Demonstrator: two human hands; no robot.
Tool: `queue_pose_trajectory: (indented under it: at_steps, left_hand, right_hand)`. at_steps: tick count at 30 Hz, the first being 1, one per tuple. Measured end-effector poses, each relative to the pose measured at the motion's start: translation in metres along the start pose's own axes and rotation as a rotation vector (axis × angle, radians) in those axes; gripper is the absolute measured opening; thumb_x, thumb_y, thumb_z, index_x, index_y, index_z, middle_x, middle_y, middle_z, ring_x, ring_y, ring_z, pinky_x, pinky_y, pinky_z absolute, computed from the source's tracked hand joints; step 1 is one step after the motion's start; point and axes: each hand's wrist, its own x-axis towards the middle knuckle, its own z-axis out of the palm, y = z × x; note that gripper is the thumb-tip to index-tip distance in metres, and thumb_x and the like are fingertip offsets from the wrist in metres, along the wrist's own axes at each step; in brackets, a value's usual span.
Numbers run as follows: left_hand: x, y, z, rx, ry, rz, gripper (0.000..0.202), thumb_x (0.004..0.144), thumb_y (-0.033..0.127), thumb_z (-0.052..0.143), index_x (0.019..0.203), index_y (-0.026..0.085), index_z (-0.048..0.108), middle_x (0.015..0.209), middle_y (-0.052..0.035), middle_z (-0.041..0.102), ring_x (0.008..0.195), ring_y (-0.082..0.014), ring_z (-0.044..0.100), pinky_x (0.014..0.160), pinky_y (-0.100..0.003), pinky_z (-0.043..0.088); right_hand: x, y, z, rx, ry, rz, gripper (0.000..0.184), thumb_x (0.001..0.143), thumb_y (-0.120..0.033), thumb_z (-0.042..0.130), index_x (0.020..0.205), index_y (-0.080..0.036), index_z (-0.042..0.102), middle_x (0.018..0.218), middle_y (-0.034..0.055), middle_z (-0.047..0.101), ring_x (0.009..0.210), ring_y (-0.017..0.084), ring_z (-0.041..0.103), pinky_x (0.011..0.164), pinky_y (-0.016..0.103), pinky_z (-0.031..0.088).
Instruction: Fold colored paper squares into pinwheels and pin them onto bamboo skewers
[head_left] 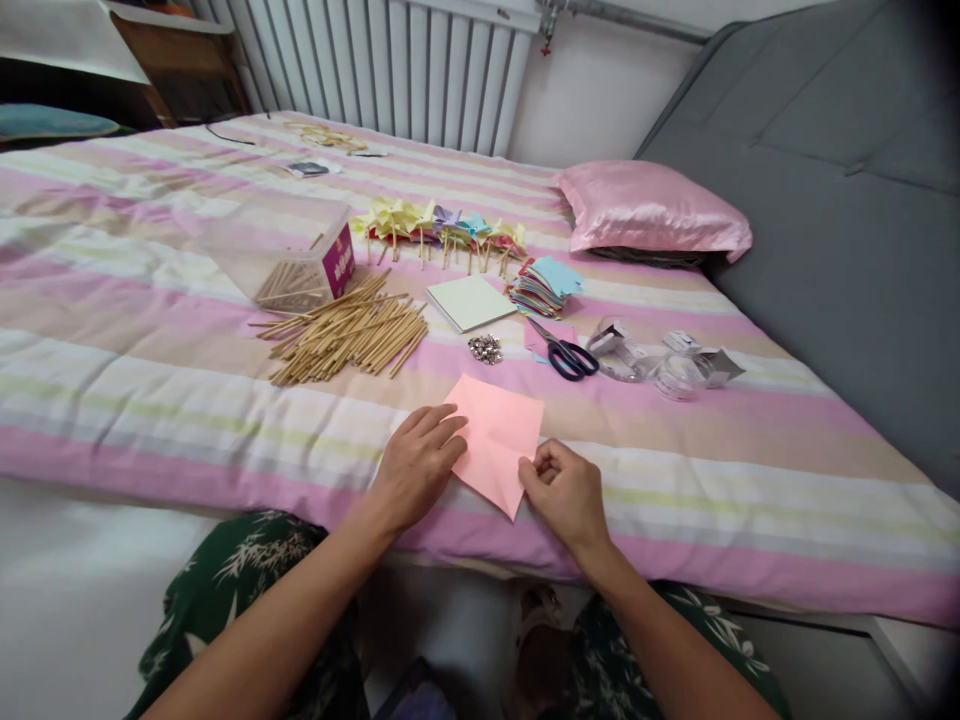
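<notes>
A square sheet of pink paper [495, 425] with faint crease lines lies on the striped bedspread, close to the bed's front edge. My left hand [421, 462] rests on its left side, fingers stretched over the paper. At the right edge, my right hand [566, 490] pinches the sheet between thumb and curled fingers. Just beyond the paper sit a small heap of metal pins [486, 349] and a pair of dark-handled scissors [568, 356], which lies partly on another pink piece.
Wooden sticks [349, 330] are piled left of a clear plastic box [277, 250]. Behind are finished paper pinwheels [409, 222], a pale paper stack [471, 302] and coloured cut papers [541, 287]. Clear containers [679, 375] lie right; a pink pillow [652, 210] is near the headboard [817, 200].
</notes>
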Motion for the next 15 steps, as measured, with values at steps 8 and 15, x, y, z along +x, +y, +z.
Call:
queue_pose_trajectory:
  at_steps: [8, 15]
  left_hand:
    - [-0.004, -0.006, 0.012, -0.099, -0.125, -0.049, 0.021, 0.091, 0.015, 0.041, 0.100, 0.011, 0.060, 0.111, -0.0146, 0.066, 0.109, -0.0234, 0.058, 0.090, -0.039, 0.049]
    - [-0.010, -0.022, 0.015, -0.309, -0.239, -0.120, 0.033, 0.087, 0.012, 0.043, 0.119, 0.015, 0.055, 0.120, -0.0129, 0.063, 0.115, -0.0214, 0.056, 0.095, -0.038, 0.047]
  right_hand:
    - [0.017, 0.009, -0.015, -0.352, 0.105, -0.644, 0.053, 0.073, -0.015, 0.058, 0.124, -0.027, 0.050, 0.144, 0.0110, 0.036, 0.134, 0.032, 0.029, 0.104, 0.052, 0.025]
    - [0.025, 0.012, -0.030, -0.263, -0.314, -0.748, 0.050, 0.065, -0.010, 0.053, 0.109, -0.031, 0.063, 0.124, -0.0021, 0.062, 0.134, 0.029, 0.032, 0.108, 0.055, 0.007]
